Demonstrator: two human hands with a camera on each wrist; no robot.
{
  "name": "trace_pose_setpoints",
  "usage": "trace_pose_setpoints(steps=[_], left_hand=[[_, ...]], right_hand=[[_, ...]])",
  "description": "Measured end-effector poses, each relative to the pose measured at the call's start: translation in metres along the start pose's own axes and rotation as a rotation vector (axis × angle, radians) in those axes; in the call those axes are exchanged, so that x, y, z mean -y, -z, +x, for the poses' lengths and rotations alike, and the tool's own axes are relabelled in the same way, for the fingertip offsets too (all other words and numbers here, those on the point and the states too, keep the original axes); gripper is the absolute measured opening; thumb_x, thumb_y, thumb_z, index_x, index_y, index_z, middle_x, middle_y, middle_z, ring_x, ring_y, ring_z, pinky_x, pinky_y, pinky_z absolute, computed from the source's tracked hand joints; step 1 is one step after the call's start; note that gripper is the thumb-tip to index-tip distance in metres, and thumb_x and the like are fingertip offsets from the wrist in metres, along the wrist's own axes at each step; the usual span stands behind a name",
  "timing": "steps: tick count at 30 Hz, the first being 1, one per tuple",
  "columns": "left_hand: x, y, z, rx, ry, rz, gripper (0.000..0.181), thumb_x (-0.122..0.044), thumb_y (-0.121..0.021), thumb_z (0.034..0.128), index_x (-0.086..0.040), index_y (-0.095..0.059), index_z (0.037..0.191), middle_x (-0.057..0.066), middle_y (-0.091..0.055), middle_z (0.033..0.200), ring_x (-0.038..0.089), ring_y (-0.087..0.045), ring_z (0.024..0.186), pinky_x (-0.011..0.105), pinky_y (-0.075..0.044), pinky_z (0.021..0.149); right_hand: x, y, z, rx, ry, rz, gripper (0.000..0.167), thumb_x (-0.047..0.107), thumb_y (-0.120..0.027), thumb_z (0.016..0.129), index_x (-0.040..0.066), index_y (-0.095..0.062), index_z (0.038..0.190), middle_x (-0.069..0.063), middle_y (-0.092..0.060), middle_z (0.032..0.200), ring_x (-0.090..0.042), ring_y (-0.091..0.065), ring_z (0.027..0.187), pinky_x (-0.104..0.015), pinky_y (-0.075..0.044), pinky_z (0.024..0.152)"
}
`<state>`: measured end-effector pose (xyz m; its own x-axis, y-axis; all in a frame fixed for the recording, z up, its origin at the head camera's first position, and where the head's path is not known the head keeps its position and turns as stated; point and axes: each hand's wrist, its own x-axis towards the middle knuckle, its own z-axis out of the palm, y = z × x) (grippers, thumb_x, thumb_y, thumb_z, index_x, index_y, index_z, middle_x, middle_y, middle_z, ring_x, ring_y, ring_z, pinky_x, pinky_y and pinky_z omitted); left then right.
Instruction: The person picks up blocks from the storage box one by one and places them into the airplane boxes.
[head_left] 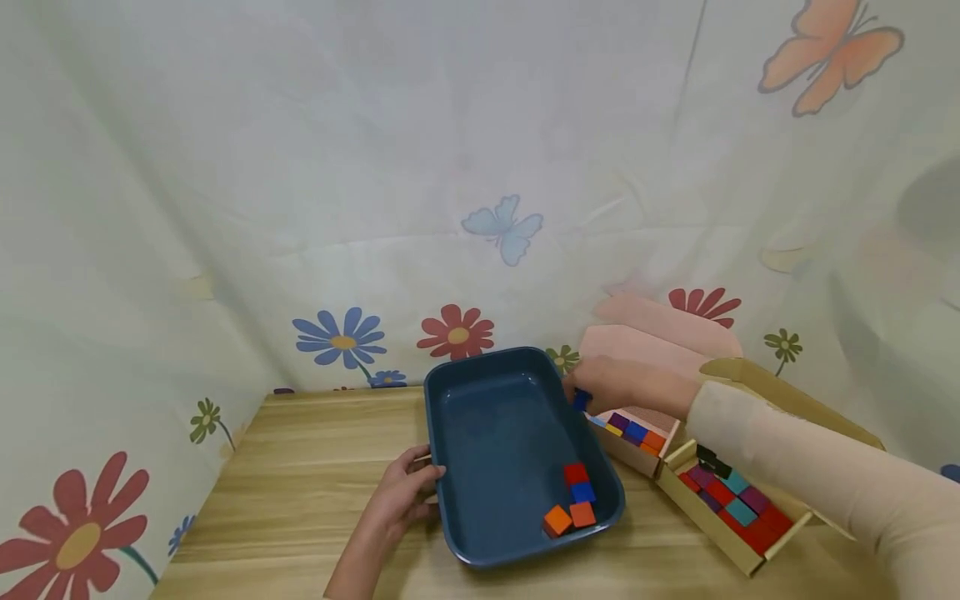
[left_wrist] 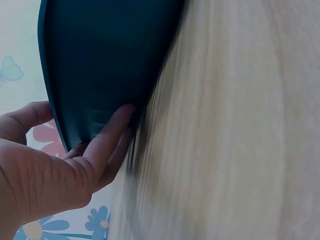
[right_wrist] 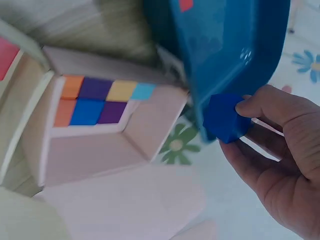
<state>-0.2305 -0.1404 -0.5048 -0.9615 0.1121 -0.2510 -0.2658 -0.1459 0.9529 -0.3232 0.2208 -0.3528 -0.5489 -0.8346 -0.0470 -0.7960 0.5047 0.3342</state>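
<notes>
A dark blue tray (head_left: 491,433) lies on the table, with red, blue and orange cubes (head_left: 582,493) in its near right corner. My left hand (head_left: 397,493) grips the tray's left side, its thumb at the rim and its fingers against the outer wall (left_wrist: 95,70). Between thumb and fingers, my right hand (head_left: 618,385) pinches a blue cube (right_wrist: 225,119) close to the tray's far right edge. Below that hand stands a pink box (right_wrist: 165,115) with orange, purple, blue, yellow and light blue cubes inside.
To the right, under the right forearm, is an open yellowish cardboard box (head_left: 705,521) holding red, purple, teal and black cubes. Its raised lid (head_left: 795,400) stands behind. A flower-patterned curtain (head_left: 390,167) hangs behind the wooden table (head_left: 300,483).
</notes>
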Motion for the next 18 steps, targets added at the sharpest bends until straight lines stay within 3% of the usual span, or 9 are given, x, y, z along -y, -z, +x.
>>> trace_pose_setpoints(steps=[3, 6, 9, 15, 18], left_hand=[[0.001, 0.001, 0.000, -0.002, -0.002, -0.001, 0.066, -0.009, -0.064, 0.0947, 0.003, -0.034, 0.152, 0.028, -0.041, 0.146, 0.030, -0.063, 0.107, 0.049, -0.057, 0.081], [0.001, 0.001, 0.001, 0.001, -0.008, 0.008, 0.066, -0.011, -0.065, 0.0944, 0.001, -0.036, 0.152, 0.028, -0.042, 0.146, 0.029, -0.065, 0.105, 0.047, -0.057, 0.079], [0.002, 0.002, 0.000, -0.005, -0.001, 0.021, 0.065, -0.012, -0.065, 0.0942, 0.001, -0.036, 0.151, 0.027, -0.043, 0.146, 0.027, -0.066, 0.103, 0.044, -0.058, 0.076], [0.000, 0.005, -0.002, 0.013, -0.013, 0.008, 0.066, -0.011, -0.065, 0.0944, 0.003, -0.034, 0.151, 0.030, -0.041, 0.147, 0.031, -0.065, 0.108, 0.046, -0.058, 0.079], [0.000, 0.005, -0.004, 0.017, -0.026, -0.005, 0.066, -0.009, -0.065, 0.0938, 0.004, -0.034, 0.150, 0.030, -0.042, 0.145, 0.031, -0.065, 0.106, 0.047, -0.058, 0.079]], right_hand=[[-0.010, -0.015, 0.008, 0.061, -0.009, 0.256, 0.015, 0.005, -0.074, 0.083, 0.020, -0.074, 0.087, 0.011, -0.058, 0.069, -0.007, -0.048, 0.062, -0.026, -0.044, 0.061], [-0.020, -0.029, 0.010, 0.061, -0.038, 0.356, 0.016, -0.002, -0.077, 0.079, 0.008, -0.074, 0.090, -0.001, -0.066, 0.078, -0.014, -0.053, 0.067, -0.028, -0.050, 0.063], [-0.027, -0.041, 0.009, 0.044, -0.031, 0.362, 0.018, -0.001, -0.081, 0.076, 0.006, -0.075, 0.092, -0.003, -0.070, 0.083, -0.016, -0.056, 0.071, -0.029, -0.053, 0.066], [-0.030, -0.051, 0.008, 0.093, -0.074, 0.344, 0.020, -0.001, -0.083, 0.075, 0.007, -0.076, 0.092, -0.002, -0.070, 0.082, -0.014, -0.055, 0.070, -0.029, -0.054, 0.067], [-0.026, -0.051, 0.005, 0.070, -0.058, 0.320, 0.016, -0.003, -0.082, 0.075, 0.008, -0.074, 0.084, 0.004, -0.063, 0.073, -0.008, -0.047, 0.064, -0.020, -0.046, 0.062]])
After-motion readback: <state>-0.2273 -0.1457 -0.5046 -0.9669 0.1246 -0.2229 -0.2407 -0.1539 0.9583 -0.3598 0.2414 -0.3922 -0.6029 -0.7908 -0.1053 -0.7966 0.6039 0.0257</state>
